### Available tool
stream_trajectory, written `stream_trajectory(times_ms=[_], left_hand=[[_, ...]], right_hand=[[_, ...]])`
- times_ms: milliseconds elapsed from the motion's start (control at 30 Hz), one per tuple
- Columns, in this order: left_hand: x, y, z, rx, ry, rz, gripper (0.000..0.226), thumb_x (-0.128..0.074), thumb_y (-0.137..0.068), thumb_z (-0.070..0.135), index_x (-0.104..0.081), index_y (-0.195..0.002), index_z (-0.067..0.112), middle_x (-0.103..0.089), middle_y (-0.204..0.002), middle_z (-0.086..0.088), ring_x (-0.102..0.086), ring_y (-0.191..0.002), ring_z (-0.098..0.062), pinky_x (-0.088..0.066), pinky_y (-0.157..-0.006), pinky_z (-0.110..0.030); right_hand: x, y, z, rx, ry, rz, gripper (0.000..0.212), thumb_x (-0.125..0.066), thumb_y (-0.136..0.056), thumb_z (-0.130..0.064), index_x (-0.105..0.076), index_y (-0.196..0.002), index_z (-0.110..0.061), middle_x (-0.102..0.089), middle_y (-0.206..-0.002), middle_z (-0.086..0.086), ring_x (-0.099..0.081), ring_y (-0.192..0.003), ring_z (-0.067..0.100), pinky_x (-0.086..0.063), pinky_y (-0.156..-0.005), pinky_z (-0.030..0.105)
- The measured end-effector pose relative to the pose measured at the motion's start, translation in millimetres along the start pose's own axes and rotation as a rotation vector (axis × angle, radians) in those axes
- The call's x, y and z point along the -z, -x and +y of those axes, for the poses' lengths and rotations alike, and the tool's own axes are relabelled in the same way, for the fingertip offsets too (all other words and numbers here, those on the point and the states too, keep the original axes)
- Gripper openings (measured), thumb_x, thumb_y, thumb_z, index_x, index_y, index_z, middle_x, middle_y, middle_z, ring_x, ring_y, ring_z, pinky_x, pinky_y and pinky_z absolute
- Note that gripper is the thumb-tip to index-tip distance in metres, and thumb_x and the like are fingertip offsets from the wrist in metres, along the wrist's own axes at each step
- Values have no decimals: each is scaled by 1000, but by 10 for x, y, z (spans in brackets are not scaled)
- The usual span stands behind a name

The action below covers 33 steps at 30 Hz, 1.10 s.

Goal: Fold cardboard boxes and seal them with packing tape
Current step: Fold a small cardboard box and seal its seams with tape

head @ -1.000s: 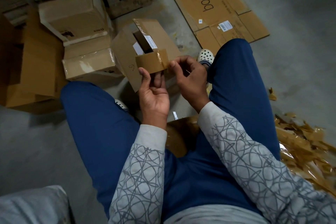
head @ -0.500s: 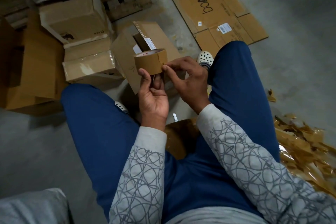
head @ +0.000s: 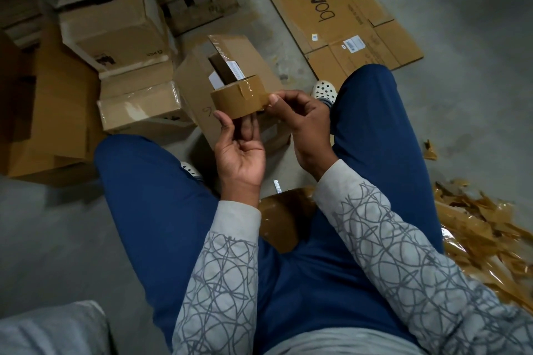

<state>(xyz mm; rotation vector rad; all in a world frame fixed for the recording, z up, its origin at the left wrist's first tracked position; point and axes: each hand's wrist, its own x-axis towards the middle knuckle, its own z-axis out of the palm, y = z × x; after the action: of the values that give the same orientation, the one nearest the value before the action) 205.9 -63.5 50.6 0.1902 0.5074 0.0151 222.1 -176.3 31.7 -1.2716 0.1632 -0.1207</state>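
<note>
Brown tape roll (head: 235,101) is up in the air, in front of the person's knees. It is over a half-open box (head: 196,86) that sits on the floor (head: 461,95).

The left hand (head: 240,150) holds the roll from below, with its thumb on the front and its fingers tucked under. The right hand (head: 300,118) pinches the right side of the roll. The two hands are close together, both gripping the roll. A small folded tape end (head: 245,89) shows near the top of the roll.

A taped box (head: 141,109) lies to the left. A flat cardboard sheet (head: 346,17) says "boat". A pile of crumpled tape (head: 484,239) lies on the right.
</note>
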Motion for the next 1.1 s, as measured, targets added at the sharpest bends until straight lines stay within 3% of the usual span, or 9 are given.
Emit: stream_trajectory(times_ms=[133,267,367,467,633,800,933,1000,1100], left_hand=[[7,-4,-53,-12,-58,18,81,-70,-75,22,-45,-151,15,-75,-110,-13,-76,-89,-19,-53,-98,-32],[51,0,-34,-56,-100,14,80,-70,-77,24,-43,-151,13,-64,-136,-19,-70,-110,-22,-54,-100,-33],[69,16,-47,-78,-213,-11,76,-67,-81,30,-44,-151,9,-62,-136,-15,-72,-99,-17,-60,-74,-22],[65,29,-81,-98,-223,-41,73,-64,-84,28,-44,-151,6,-66,-125,-15,-74,-95,-17,-60,-75,-24],[55,45,-124,-131,-244,-63,71,-63,-86,24,-42,-150,4,-64,-131,-20,-72,-107,-23,-59,-86,-30],[85,27,-129,-143,-318,-61,73,-67,-84,27,-44,-150,5,-58,-141,-22,-65,-120,-27,-48,-110,-39],[95,42,-144,-203,-416,-23,50,-60,-97,19,-52,-143,3,-65,-131,-18,-69,-113,-25,-58,-86,-29],[100,39,-152,-238,-448,-27,53,-63,-93,21,-53,-141,2,-64,-133,-19,-66,-118,-28,-57,-87,-28],[103,31,-157,-283,-468,-37,66,-67,-82,24,-52,-142,-1,-58,-142,-21,-57,-131,-33,-55,-94,-29]], right_hand=[[-8,13,-45,-37,-59,29,23,-65,-94,-23,-73,-111,-10,-73,-114,9,-66,-106,20,-54,-95,39],[7,47,-117,450,546,47,36,-74,-92,-30,-68,-124,-15,-69,-114,-1,-65,-107,16,-54,-90,32],[-26,9,-30,634,722,50,34,-80,-87,-34,-76,-113,-12,-71,-105,4,-65,-97,20,-54,-81,39],[-21,-17,46,652,740,91,28,-81,-86,-32,-79,-106,-12,-73,-98,4,-66,-91,21,-54,-76,41],[12,-28,44,677,743,151,15,-78,-88,-22,-81,-97,-10,-76,-94,4,-68,-87,20,-54,-73,41],[-21,25,-52,592,680,172,13,-77,-88,-22,-79,-95,-11,-76,-94,0,-70,-89,14,-57,-76,37],[-43,41,-137,422,541,137,23,-79,-88,-30,-78,-105,-14,-77,-99,-6,-71,-92,3,-57,-80,22],[-47,43,-150,385,505,136,23,-79,-88,-29,-78,-104,-13,-77,-98,-6,-72,-91,2,-54,-79,15],[-41,50,-141,350,461,127,22,-78,-89,-27,-79,-105,-12,-77,-99,-5,-72,-91,2,-56,-79,17]])
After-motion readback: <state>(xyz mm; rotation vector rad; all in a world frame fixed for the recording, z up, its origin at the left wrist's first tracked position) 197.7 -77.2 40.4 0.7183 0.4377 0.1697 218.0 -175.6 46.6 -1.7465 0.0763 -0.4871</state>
